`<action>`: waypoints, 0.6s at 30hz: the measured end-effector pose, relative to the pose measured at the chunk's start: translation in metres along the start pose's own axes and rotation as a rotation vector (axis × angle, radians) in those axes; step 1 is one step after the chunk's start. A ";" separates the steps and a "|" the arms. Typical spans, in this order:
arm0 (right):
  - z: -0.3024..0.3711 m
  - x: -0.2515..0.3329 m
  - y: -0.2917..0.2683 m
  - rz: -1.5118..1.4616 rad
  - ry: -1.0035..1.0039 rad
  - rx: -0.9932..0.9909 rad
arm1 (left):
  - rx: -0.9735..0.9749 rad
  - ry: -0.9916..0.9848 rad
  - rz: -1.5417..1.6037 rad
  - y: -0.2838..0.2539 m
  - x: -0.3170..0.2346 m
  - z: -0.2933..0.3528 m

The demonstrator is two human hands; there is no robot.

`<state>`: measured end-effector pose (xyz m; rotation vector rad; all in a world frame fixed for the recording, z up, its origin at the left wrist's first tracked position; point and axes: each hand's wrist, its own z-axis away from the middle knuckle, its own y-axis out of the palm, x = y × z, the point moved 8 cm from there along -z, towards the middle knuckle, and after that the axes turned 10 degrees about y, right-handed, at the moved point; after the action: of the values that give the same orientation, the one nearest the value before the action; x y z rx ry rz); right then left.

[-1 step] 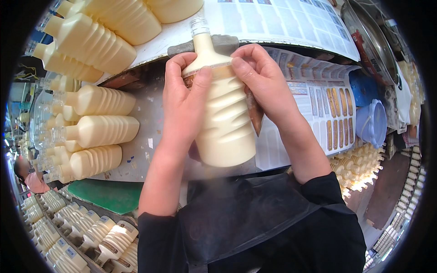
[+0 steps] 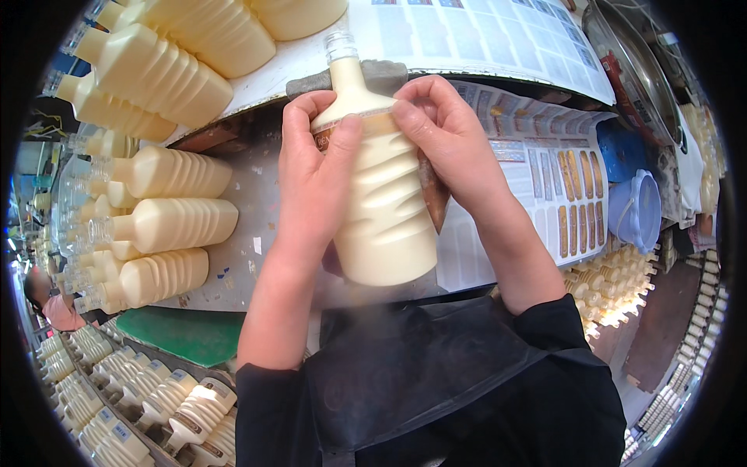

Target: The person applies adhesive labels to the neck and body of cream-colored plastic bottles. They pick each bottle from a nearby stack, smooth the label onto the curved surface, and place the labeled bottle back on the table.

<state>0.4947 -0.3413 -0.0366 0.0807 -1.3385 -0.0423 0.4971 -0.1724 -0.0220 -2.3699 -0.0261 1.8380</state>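
A cream plastic bottle (image 2: 389, 226) with spiral ribs and a clear threaded neck lies in front of me, its neck pointing away. Around its shoulder runs a narrow brown and gold label strip (image 2: 379, 123). My left hand (image 2: 311, 159) grips the bottle's left side, thumb resting on the front just below the shoulder. On the right shoulder, my right hand (image 2: 443, 140) has its fingers curled, the thumb pressing at the strip's right end. A grey padded rest (image 2: 387, 78) sits behind the neck. Beneath my right hand shows a brown pointed piece (image 2: 433, 194), its kind unclear.
Similar cream bottles (image 2: 175, 218) lie stacked to the left, with more on the raised white shelf (image 2: 327, 70). Label sheets (image 2: 545, 194) spread across the right side. A blue bucket (image 2: 635, 210) stands beyond them. Labelled bottles (image 2: 198, 409) fill the lower left.
My right thumb has shifted slightly left along the bottle's shoulder. My left hand and the bottle stay in place.
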 end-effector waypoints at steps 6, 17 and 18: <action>0.000 0.000 0.000 0.025 -0.007 -0.006 | -0.002 0.003 0.016 0.001 0.000 -0.001; -0.003 -0.002 -0.003 -0.139 0.057 0.050 | -0.012 0.030 -0.029 0.001 0.000 -0.001; -0.002 -0.002 -0.002 -0.088 0.050 0.061 | -0.012 0.035 -0.022 0.002 0.000 -0.001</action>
<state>0.4965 -0.3433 -0.0391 0.1912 -1.2862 -0.0730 0.4981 -0.1740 -0.0215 -2.3987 -0.0595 1.7915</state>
